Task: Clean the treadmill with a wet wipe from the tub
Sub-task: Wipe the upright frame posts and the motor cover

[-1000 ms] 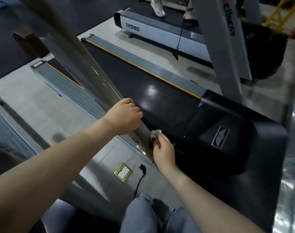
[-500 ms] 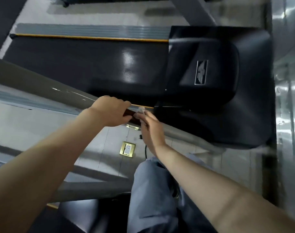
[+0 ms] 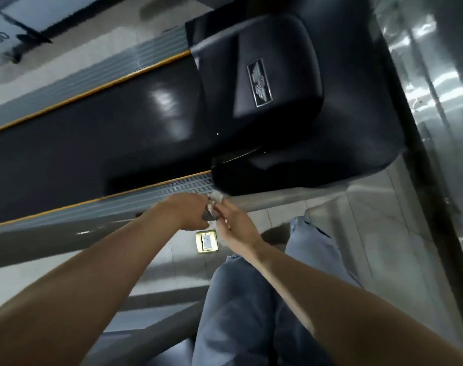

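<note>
**Both hands meet at the wipe by the treadmill rail**

The floor (image 3: 370,233) is pale glossy tile with a brass-framed socket (image 3: 206,241) set into it, just below the hands. The treadmill (image 3: 93,133) fills the upper view: a shiny black belt edged by a thin yellow line, grey ribbed side rails, and a black motor cover (image 3: 277,83) bearing a small metal badge. A reflective metal wall (image 3: 441,101) runs along the right. Blue jeans (image 3: 251,313) show at the bottom.

The wipe (image 3: 216,200), a small crumpled white wad, sits at the near rail beside the corner of the cover. The left hand (image 3: 188,211), fingers curled, touches it from the left; the right hand (image 3: 234,224) pinches it from the right. The hands are together, touching at the wipe. Motion blur hides the finer finger detail.
</note>
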